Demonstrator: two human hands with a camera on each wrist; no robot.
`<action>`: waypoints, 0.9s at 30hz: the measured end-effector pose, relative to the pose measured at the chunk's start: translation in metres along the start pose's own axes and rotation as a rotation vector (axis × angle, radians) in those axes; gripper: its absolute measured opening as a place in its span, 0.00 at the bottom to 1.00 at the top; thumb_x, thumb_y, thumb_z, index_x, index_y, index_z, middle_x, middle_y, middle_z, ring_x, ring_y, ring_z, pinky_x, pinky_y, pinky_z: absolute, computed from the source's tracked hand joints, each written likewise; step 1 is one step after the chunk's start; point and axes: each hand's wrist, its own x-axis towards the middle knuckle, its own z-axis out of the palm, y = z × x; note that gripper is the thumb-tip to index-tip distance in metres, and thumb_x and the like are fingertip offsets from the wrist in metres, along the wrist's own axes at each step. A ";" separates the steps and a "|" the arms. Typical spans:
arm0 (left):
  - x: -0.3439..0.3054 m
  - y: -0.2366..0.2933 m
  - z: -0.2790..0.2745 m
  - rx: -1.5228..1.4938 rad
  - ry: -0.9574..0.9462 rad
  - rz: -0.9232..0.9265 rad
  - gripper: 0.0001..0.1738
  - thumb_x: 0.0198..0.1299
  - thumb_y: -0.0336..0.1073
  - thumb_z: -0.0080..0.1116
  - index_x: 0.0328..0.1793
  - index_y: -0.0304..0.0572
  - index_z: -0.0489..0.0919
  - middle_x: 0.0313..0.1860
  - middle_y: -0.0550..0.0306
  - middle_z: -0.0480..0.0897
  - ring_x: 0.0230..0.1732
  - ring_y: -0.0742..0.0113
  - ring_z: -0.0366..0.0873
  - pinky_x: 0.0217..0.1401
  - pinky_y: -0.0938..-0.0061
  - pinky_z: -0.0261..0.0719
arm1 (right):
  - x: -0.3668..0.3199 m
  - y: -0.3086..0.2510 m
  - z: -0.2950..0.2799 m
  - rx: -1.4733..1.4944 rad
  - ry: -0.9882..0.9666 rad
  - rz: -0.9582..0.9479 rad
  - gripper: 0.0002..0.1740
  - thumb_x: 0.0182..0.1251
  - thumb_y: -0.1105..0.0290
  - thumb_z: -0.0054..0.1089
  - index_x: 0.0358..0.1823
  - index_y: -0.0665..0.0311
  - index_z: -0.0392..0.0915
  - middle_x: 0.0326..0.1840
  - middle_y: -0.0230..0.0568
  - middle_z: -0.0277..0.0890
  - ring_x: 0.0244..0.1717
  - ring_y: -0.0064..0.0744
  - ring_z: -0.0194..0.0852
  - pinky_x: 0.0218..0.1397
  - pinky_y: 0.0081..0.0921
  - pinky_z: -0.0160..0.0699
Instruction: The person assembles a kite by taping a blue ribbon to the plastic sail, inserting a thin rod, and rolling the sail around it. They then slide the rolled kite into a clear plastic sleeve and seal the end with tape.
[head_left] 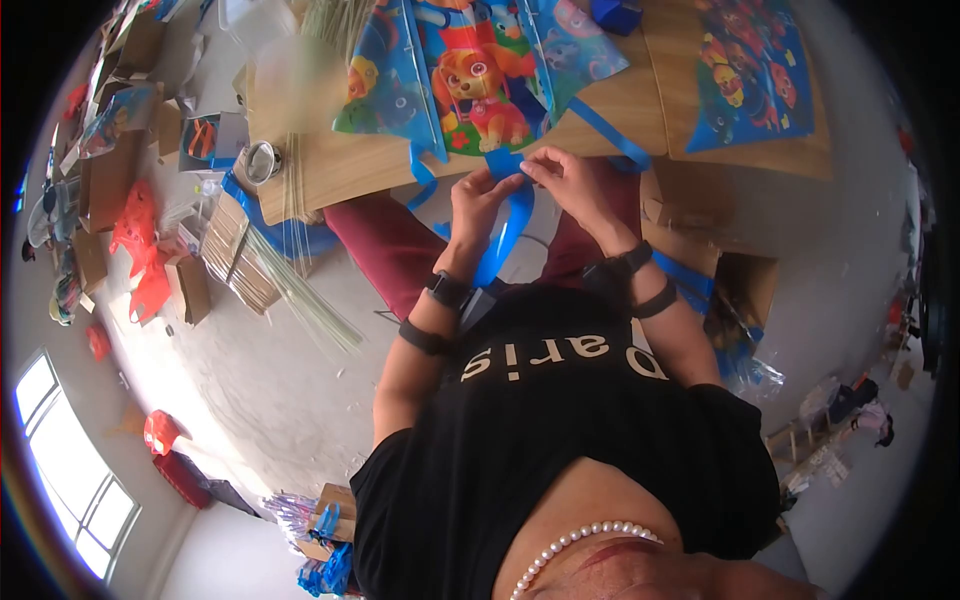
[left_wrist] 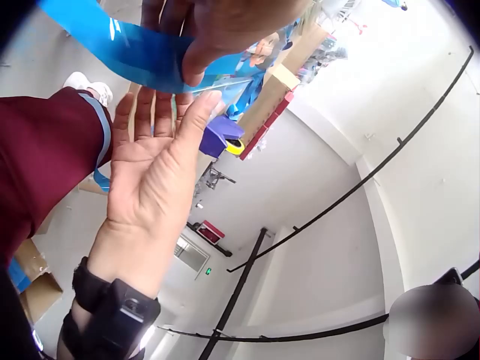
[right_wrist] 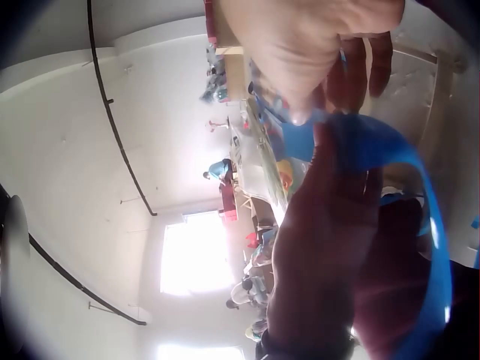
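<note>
The glossy blue plastic strip (head_left: 511, 228) hangs at the near edge of the pale wooden table (head_left: 350, 165), its lower part dropping between your dark red trouser legs (head_left: 378, 245), with open room around that length. Just beyond your fingers lies the lower edge of the colourful puppy-printed sheet (head_left: 485, 90). The strip is smooth and ribbon-like, curved rather than flat (its surface catches bright glints in both wrist views). Its long axis runs from the sheet's edge back toward your lap, the free length slanting slightly left. Your left hand (head_left: 478, 205) is nearly closed, pinching its upper part; your right hand (head_left: 570, 188) pinches beside it, thumb against fingertip, the remaining fingers loosely extended.
</note>
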 end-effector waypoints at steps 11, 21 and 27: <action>0.012 -0.031 -0.020 -0.350 0.201 0.008 0.17 0.77 0.29 0.53 0.67 0.28 0.77 0.45 0.52 0.84 0.41 0.65 0.82 0.52 0.70 0.81 | 0.023 0.030 -0.013 0.074 0.149 0.130 0.11 0.78 0.65 0.64 0.47 0.67 0.79 0.36 0.32 0.83 0.35 0.20 0.81 0.41 0.22 0.80; 0.018 -0.024 0.009 0.179 0.162 -0.286 0.15 0.60 0.44 0.78 0.42 0.42 0.86 0.32 0.65 0.82 0.29 0.80 0.73 0.31 0.81 0.70 | 0.038 0.021 -0.027 0.039 0.123 0.109 0.09 0.79 0.67 0.61 0.49 0.66 0.78 0.34 0.28 0.80 0.34 0.17 0.78 0.37 0.18 0.72; 0.031 -0.055 0.035 0.208 0.237 -0.064 0.13 0.58 0.37 0.80 0.41 0.39 0.86 0.28 0.64 0.83 0.26 0.78 0.74 0.27 0.78 0.71 | 0.056 0.038 -0.034 0.131 0.289 -0.062 0.08 0.79 0.69 0.62 0.49 0.67 0.78 0.37 0.31 0.80 0.35 0.18 0.77 0.41 0.20 0.78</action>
